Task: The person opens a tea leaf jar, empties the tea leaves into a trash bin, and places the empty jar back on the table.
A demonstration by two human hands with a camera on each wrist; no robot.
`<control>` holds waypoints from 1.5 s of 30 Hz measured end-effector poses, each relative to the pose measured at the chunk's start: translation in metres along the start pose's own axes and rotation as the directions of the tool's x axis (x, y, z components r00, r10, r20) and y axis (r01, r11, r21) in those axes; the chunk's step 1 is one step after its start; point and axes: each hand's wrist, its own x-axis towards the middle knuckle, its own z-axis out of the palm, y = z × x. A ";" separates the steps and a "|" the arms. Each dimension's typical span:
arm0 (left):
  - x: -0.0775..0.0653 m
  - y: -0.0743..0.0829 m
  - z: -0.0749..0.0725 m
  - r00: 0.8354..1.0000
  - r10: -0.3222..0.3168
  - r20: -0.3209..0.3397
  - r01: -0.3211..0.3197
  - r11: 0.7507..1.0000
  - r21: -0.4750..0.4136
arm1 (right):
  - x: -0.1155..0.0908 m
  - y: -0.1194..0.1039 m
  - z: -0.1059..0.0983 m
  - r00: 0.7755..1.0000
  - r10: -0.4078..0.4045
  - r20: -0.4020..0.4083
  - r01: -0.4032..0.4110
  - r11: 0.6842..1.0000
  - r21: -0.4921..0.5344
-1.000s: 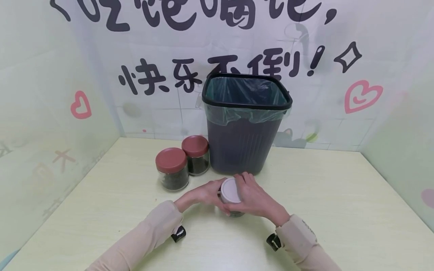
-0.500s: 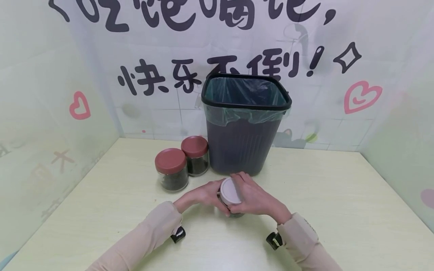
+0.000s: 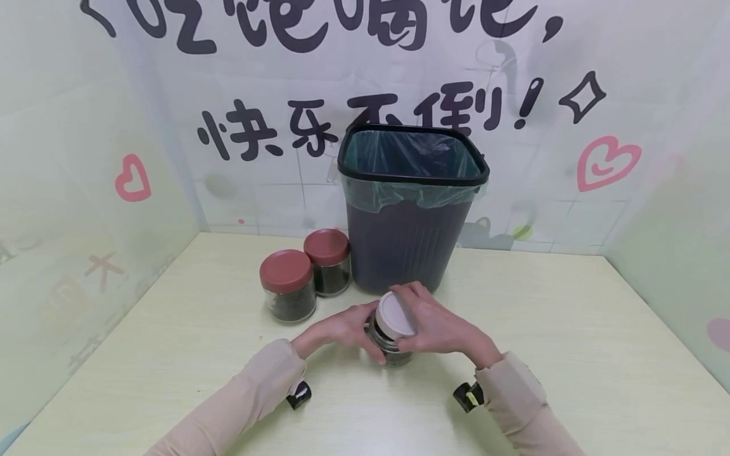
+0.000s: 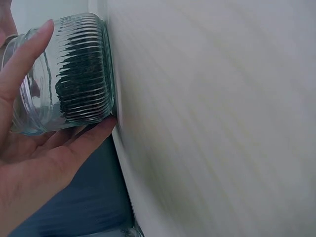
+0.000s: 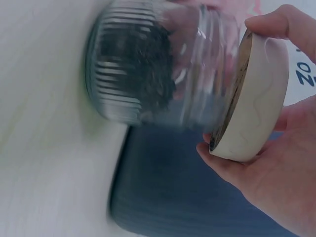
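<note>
A ribbed clear glass jar with dark, leaf-like bits in its lower part stands on the table. My left hand grips its side, thumb and fingers around the glass. With my right hand I hold the pale lid by its rim, thumb on one side and fingers on the other. The lid is tilted, and a gap shows between it and the mouth of the jar in the right wrist view. Part of the lid's top is hidden under the right hand in the head view.
Two glass jars with red lids, a nearer one and a farther one, stand to the left with dark contents. Behind the hands is a dark bin with a green liner. A printed cloth wall borders the table.
My right hand has lifted the lid up and slightly right off the jar, tilting it, so that the jar's mouth now shows. The left hand has stayed in place on the jar.
</note>
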 end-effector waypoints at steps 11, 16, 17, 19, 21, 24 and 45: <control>0.000 0.002 0.002 0.998 -0.038 -0.044 0.041 0.997 0.064 | -0.019 0.027 -0.019 0.993 0.102 -0.053 -0.104 0.994 -0.039; -0.001 0.002 0.003 0.998 -0.048 -0.051 0.051 0.996 0.073 | -0.027 0.047 -0.025 0.983 0.172 -0.058 -0.178 0.978 -0.109; -0.001 0.002 0.003 0.997 -0.054 -0.049 0.057 0.996 0.069 | -0.028 0.051 -0.026 0.981 0.184 -0.058 -0.190 0.974 -0.126; -0.001 0.002 0.003 0.997 -0.063 -0.043 0.065 0.996 0.063 | -0.030 0.060 -0.028 0.975 0.217 -0.057 -0.223 0.963 -0.149; -0.001 0.003 0.003 0.997 -0.062 -0.036 0.064 0.996 0.059 | -0.031 0.068 -0.029 0.968 0.246 -0.049 -0.251 0.954 -0.167; -0.001 0.003 0.004 0.998 -0.056 -0.032 0.058 0.996 0.070 | -0.032 0.080 -0.028 0.961 0.276 -0.034 -0.277 0.941 -0.196; 0.001 -0.001 0.002 1.000 0.024 -0.005 -0.024 0.994 0.103 | -0.012 0.114 -0.015 0.909 0.418 -0.008 -0.403 0.871 -0.281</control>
